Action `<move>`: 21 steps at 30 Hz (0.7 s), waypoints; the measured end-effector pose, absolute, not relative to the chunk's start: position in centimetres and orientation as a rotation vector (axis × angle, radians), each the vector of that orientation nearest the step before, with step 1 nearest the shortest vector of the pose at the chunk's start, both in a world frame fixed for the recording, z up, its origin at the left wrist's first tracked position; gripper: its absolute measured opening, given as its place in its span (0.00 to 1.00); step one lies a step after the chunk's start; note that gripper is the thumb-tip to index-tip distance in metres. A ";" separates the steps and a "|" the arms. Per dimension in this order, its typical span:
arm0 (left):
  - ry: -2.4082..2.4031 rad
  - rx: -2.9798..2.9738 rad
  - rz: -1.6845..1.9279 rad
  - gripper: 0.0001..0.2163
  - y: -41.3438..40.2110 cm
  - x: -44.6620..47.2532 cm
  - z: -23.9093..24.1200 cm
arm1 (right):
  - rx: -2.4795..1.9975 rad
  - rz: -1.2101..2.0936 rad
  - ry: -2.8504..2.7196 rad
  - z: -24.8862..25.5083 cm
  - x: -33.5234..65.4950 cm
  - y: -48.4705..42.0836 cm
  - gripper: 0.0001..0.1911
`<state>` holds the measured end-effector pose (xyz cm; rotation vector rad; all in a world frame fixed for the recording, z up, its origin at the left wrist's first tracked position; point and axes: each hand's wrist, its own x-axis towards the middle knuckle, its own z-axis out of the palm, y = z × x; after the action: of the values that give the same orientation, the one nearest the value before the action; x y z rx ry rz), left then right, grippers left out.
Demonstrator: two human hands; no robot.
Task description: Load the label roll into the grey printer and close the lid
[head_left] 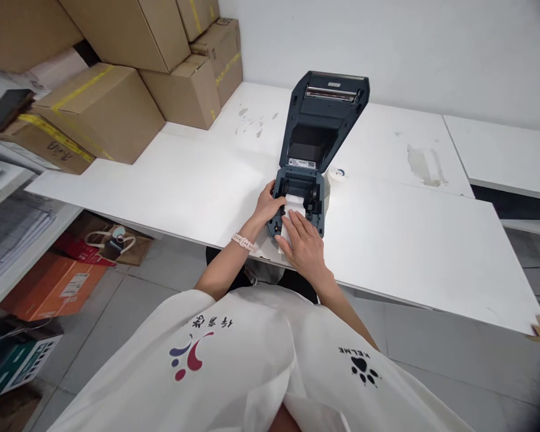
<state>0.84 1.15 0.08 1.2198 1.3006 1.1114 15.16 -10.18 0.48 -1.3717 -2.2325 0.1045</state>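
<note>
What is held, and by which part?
The left hand seems to hold the printer by its left edge; the right hand lies on paper, grip unclear.

Taped cardboard boxes (103,114) stacked by a white wall (387,48), orange box (45,288) below, papers (13,234) on shelf (65,219)

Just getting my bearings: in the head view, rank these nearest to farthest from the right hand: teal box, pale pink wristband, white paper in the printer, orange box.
From the right hand:
1. White paper: under its fingers, in the open label printer.
2. Pale pink wristband: to its left.
3. Orange box: far left, low down.
4. Teal box: lower left, past the orange box.
</note>
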 end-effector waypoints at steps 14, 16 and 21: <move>1.307 1.202 1.099 0.33 0.7 0.9 0.6 | -1.374 0.067 -2.234 0.3 15.4 -10.2 0.27; 1.310 1.215 1.097 0.33 0.8 0.9 0.6 | -1.379 0.100 -2.222 0.2 15.4 -10.3 0.27; 1.339 1.245 1.085 0.32 0.8 0.7 0.6 | -1.387 0.152 -2.209 0.4 15.1 -11.0 0.27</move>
<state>0.74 0.83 0.58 1.2447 1.3387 1.0851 15.14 -11.04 0.40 -1.3873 -2.2090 0.1520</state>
